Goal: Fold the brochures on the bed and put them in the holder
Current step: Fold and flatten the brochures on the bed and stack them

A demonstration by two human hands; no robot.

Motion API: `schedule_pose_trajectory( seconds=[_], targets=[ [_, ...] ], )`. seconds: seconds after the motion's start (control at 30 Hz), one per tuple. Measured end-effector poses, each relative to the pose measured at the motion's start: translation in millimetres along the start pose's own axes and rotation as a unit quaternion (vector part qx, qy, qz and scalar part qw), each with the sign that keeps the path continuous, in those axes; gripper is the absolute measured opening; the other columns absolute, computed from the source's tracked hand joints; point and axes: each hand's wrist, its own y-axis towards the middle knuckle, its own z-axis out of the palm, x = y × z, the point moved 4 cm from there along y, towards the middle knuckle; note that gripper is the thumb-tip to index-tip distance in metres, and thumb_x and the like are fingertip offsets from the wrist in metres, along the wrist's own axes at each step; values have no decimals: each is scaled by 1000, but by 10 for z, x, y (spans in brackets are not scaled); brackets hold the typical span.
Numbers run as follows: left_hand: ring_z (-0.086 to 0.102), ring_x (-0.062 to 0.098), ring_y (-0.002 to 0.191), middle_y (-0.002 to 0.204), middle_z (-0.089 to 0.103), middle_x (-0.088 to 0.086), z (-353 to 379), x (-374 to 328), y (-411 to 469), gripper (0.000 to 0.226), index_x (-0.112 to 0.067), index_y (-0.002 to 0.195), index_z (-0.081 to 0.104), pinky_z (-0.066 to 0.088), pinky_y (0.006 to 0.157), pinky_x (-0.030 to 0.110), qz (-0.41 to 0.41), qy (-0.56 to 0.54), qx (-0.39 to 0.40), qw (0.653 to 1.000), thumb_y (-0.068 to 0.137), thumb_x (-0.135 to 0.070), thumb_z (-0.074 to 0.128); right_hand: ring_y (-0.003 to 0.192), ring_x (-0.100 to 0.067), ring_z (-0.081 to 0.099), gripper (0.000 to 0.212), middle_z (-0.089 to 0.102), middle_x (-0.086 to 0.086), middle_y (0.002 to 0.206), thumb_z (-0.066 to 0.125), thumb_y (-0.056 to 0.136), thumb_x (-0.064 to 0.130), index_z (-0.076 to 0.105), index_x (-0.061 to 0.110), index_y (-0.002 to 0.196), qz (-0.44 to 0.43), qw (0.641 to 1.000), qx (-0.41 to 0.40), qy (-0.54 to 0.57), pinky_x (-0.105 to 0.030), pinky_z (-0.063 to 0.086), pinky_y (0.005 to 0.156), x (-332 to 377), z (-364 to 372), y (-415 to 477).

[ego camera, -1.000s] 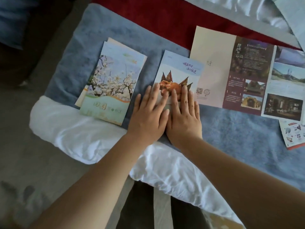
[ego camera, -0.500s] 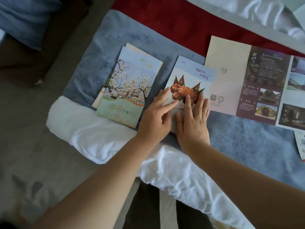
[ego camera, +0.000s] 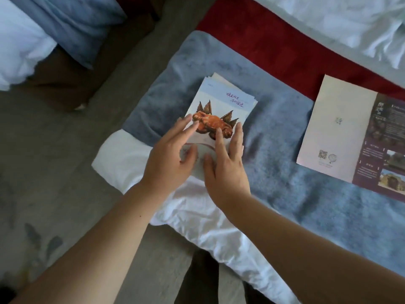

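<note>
A folded brochure with an orange crab picture (ego camera: pixel 221 102) lies on top of a stack of other folded brochures (ego camera: pixel 213 76), whose edges peek out behind it on the grey-blue blanket (ego camera: pixel 274 132). My left hand (ego camera: pixel 173 156) holds its lower left edge, with the thumb on the cover. My right hand (ego camera: pixel 225 163) holds its lower right side, index finger across the crab picture. An unfolded cream and dark purple brochure (ego camera: pixel 341 132) lies flat to the right. No holder is in view.
White sheet (ego camera: pixel 131 163) hangs over the bed's near edge below the blanket. A red cover (ego camera: pixel 274 47) and white bedding (ego camera: pixel 339 20) lie farther back. Grey patterned carpet (ego camera: pixel 43 172) is on the left, with a blue and white pillow (ego camera: pixel 54 25) at top left.
The crab brochure has moved left from beside the blossom brochure onto that stack and now covers it. Both hands went with it, and the view shifted left.
</note>
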Motion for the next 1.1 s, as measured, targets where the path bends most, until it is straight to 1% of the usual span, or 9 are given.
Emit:
schedule_pose_trajectory(
  seconds=[0.13, 0.2, 0.23, 0.37, 0.5, 0.57, 0.7, 0.83, 1.1],
  targets=[
    [27, 17, 154, 168, 24, 0, 16, 190, -16, 60, -22, 155, 43, 47, 111, 39, 6, 39, 61, 997, 99, -18, 64, 152, -26, -26, 66, -31, -8, 164, 40, 105, 29, 9, 24, 163, 6, 1000, -8, -24, -53, 13, 125, 31, 175, 45],
    [28, 21, 153, 168, 23, 6, 12, 233, 9, 61, -21, 155, 44, 45, 111, 39, -5, 38, 36, 999, 98, -18, 66, 150, -24, -30, 69, -34, -7, 163, 43, 103, 22, 8, 27, 162, 15, 999, -30, 6, -46, 8, 126, 56, 200, 20],
    [29, 21, 152, 167, 24, 7, 7, 240, 23, 61, -20, 154, 45, 44, 110, 35, -19, 26, 15, 999, 97, -19, 67, 150, -23, -31, 72, -36, -6, 162, 45, 101, 19, 7, 28, 162, 22, 999, -37, 31, -43, 8, 125, 79, 214, 5],
    [31, 17, 150, 164, 32, 7, 32, 198, 63, 61, -19, 154, 43, 38, 104, 20, -61, 0, -20, 998, 98, -19, 65, 150, -21, -30, 75, -36, -6, 162, 49, 99, 9, 10, 24, 162, 38, 995, -27, 89, -50, 8, 126, 178, 261, 10],
    [29, 24, 153, 165, 30, 11, 41, 179, 107, 57, -10, 157, 36, 39, 116, 35, -72, 31, -5, 997, 103, -6, 51, 151, -20, -29, 71, -37, -1, 161, 48, 99, 11, 17, 26, 160, 73, 992, -20, 103, -41, 15, 125, 246, 253, 36],
    [30, 27, 152, 165, 30, 12, 67, 141, 127, 54, -10, 158, 34, 37, 117, 39, -54, 87, 15, 995, 105, -8, 46, 151, -22, -30, 70, -36, -5, 162, 44, 99, 12, 15, 25, 161, 75, 995, -20, 67, -43, 13, 126, 261, 243, 48],
    [20, 29, 156, 167, 28, 7, 144, 90, 215, 49, -15, 157, 37, 32, 117, 43, -9, 188, 27, 982, 110, -24, 42, 151, -28, -27, 66, -28, -16, 164, 32, 106, 28, 1, 15, 162, 37, 995, -41, -87, -42, -10, 125, 204, 156, 172],
    [14, 28, 158, 169, 21, -2, 247, 200, 275, 51, -22, 159, 35, 28, 117, 42, 29, 248, 39, 968, 111, -38, 32, 154, -19, -19, 67, -18, -5, 169, 20, 108, 39, -10, 11, 161, -6, 984, -26, -178, -37, -11, 125, 13, 140, 284],
    [22, 23, 156, 168, 26, -7, 434, 343, 226, 49, -32, 158, 36, 24, 122, 46, 13, 280, 1, 960, 111, -38, 28, 155, -16, -15, 63, -12, -2, 169, 12, 107, 39, -4, 13, 162, -19, 974, -58, -217, -36, -10, 125, -189, 304, 311]
  ],
)
